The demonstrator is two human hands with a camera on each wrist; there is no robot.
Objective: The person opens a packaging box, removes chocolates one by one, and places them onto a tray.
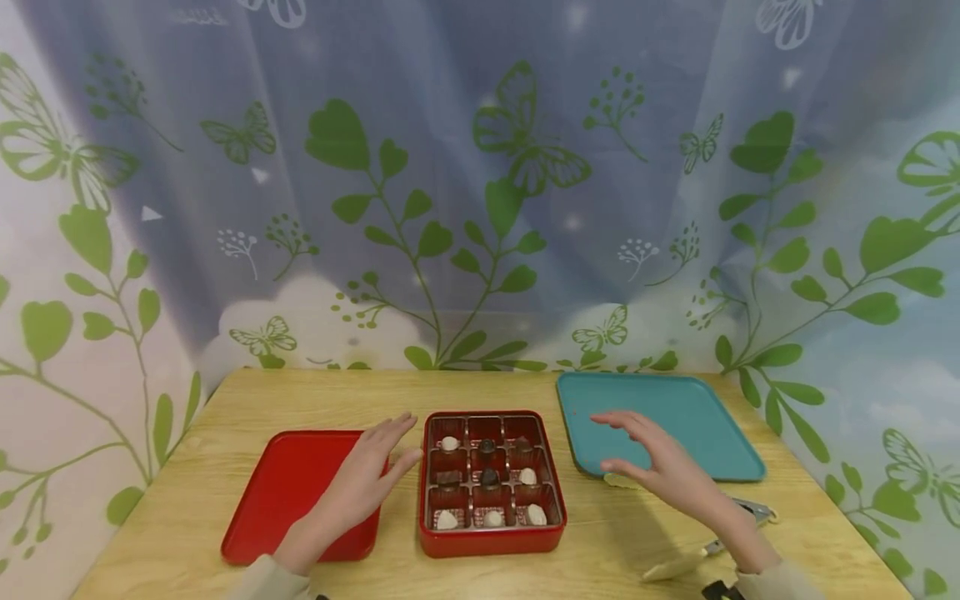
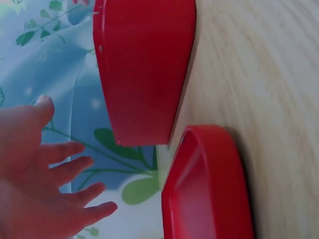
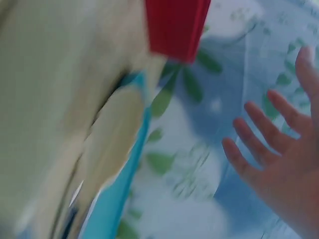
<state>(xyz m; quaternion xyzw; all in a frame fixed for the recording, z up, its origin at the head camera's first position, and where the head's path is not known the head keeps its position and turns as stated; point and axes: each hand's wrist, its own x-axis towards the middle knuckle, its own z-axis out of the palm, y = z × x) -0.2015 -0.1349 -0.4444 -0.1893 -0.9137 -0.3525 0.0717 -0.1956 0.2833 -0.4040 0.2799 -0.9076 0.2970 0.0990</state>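
Your left grip (image 1: 362, 477), just left of the red box (image 1: 491, 545), is nearer it than your right grip (image 1: 663, 464), to its right; both have fingers apart, holding nothing.

One red box (image 1: 491, 544) (nine compartments (image 1: 486, 427)), five pale pieces (image 1: 447, 520), one red lid (image 1: 292, 479), one teal tray (image 1: 693, 425).

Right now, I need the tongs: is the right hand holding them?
No: the right hand is open and empty, and the tongs lie apart beneath it.
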